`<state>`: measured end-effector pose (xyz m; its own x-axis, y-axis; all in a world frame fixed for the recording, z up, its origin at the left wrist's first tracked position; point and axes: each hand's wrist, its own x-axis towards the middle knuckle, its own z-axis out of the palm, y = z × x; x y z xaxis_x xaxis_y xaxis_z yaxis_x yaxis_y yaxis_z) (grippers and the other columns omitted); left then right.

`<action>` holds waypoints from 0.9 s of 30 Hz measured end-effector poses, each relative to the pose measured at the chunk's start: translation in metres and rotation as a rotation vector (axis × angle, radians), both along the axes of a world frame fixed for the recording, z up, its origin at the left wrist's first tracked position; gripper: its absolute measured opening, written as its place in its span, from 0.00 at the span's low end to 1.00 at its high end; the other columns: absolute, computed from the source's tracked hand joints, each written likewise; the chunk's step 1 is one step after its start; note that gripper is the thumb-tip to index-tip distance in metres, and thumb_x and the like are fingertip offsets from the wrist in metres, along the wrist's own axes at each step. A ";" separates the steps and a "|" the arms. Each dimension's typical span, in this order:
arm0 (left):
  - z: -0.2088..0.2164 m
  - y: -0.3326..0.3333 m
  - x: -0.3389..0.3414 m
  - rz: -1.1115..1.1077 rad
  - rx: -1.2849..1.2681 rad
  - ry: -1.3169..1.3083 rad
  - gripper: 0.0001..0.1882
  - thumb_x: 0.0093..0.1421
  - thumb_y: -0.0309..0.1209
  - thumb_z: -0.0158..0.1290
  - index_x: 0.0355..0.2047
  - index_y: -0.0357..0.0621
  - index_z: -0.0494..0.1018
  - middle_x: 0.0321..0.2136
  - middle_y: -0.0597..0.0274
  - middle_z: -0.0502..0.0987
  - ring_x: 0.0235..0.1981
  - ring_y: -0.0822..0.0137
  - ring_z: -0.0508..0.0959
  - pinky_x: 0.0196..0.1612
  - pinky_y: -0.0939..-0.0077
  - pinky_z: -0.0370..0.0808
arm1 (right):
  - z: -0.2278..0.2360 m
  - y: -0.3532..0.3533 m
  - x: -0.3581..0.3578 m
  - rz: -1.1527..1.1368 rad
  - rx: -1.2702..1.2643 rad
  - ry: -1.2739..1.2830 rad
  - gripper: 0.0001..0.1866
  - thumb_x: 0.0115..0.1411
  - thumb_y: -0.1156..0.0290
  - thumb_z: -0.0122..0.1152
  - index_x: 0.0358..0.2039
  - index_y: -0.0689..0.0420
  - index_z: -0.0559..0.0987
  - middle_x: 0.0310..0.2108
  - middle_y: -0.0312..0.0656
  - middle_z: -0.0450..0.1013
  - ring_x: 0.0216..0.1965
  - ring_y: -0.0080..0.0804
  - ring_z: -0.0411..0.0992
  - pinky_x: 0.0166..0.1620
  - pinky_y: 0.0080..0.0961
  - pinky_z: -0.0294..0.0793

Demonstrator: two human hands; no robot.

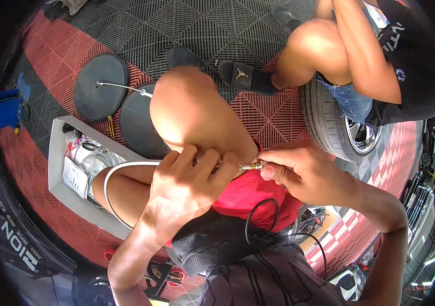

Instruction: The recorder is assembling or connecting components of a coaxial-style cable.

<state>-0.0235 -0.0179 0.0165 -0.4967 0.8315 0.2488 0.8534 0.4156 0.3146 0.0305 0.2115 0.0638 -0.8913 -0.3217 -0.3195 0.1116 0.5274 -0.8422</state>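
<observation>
My left hand (189, 181) is curled closed around a white cable (109, 183), which leaves the fist and loops down on its left side. The cable's end is hidden inside the fingers. My right hand (309, 171) pinches a small cylindrical metal fitting (249, 167), silver and brass coloured, between thumb and fingers. The fitting bridges the gap between both hands, just above my lap in red shorts (258, 196). Whether it is joined to the white cable cannot be seen. A thin black cord (248, 224) curls below my right hand.
An open white box (57, 158) with coiled cables and packets stands left of my legs. Two black discs (100, 84) lie on the red and black grid floor (141, 25). At right, another person (365, 56) sits on a tyre (324, 122). A blue object (3, 115) lies far left.
</observation>
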 end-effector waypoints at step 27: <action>-0.047 0.011 -0.016 -0.080 0.204 0.068 0.11 0.54 0.41 0.56 0.23 0.50 0.70 0.14 0.74 0.63 0.13 0.76 0.68 0.14 0.79 0.64 | -0.013 0.000 -0.045 -0.201 -0.113 -0.980 0.15 0.64 0.68 0.55 0.31 0.69 0.81 0.17 0.35 0.70 0.16 0.19 0.62 0.20 0.21 0.59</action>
<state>-0.0395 -0.0070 -0.0301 -0.4075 0.7965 0.4466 0.9032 0.2795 0.3256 -0.0144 0.2117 0.0508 -0.2933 -0.2680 -0.9177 0.8601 0.3451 -0.3756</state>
